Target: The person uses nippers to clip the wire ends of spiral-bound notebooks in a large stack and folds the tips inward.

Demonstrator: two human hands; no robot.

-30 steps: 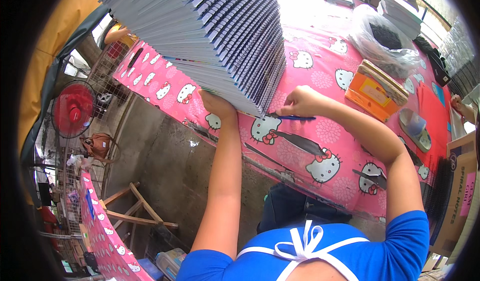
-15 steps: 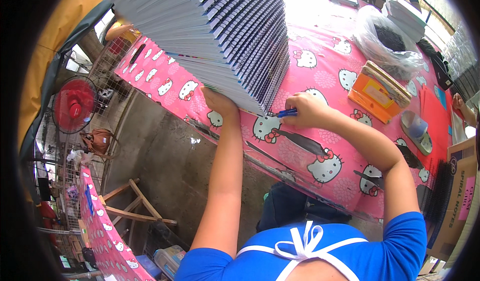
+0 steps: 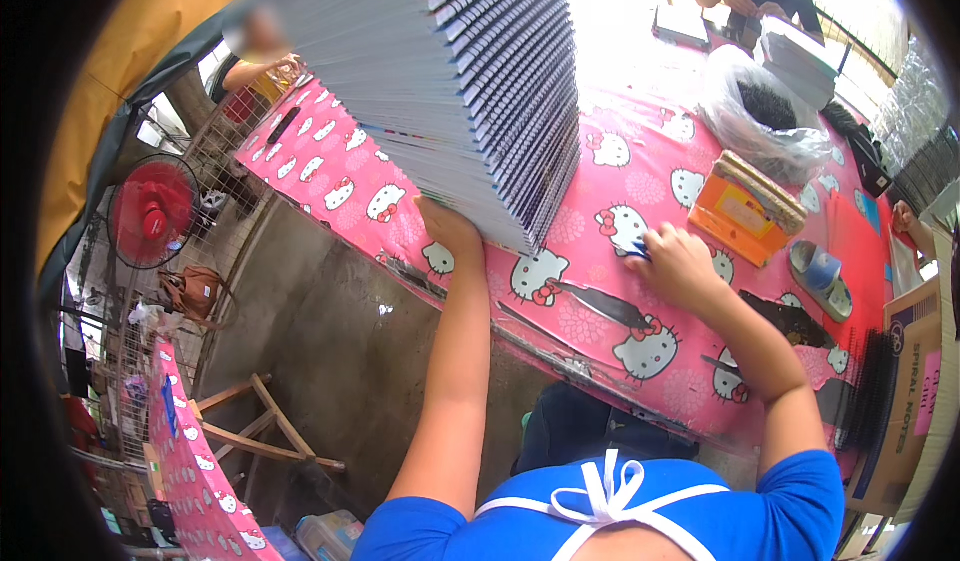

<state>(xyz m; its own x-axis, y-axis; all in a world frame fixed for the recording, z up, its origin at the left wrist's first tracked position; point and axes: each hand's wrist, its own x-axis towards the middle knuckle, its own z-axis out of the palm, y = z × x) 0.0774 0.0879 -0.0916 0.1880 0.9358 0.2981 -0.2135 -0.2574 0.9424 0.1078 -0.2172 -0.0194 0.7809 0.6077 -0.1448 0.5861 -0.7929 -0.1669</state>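
Observation:
A tall stack of spiral notebooks (image 3: 450, 131) with dark coils and white page edges rises from the near edge of the pink patterned table. At its lower left corner, my left hand (image 3: 452, 229) grips the bottom of the stack, its fingers partly hidden against the pages. To the right of the stack and apart from it, my right hand (image 3: 675, 264) is closed round blue-handled pliers (image 3: 637, 251). Only a bit of the blue handle shows; the jaws are hidden.
Right of my right hand lie an orange box (image 3: 745, 209) and a slipper (image 3: 822, 279). Farther back stands a clear plastic bag (image 3: 765, 111) with black coils. A carton (image 3: 905, 391) is at the right. Two people (image 3: 765, 1) (image 3: 240, 73) sit across. A wooden stand (image 3: 270, 426) is left.
My right hand has moved right, taking the pliers away from the coil ends at the stack's near corner. The left hand stays at the stack. The view has shifted slightly.

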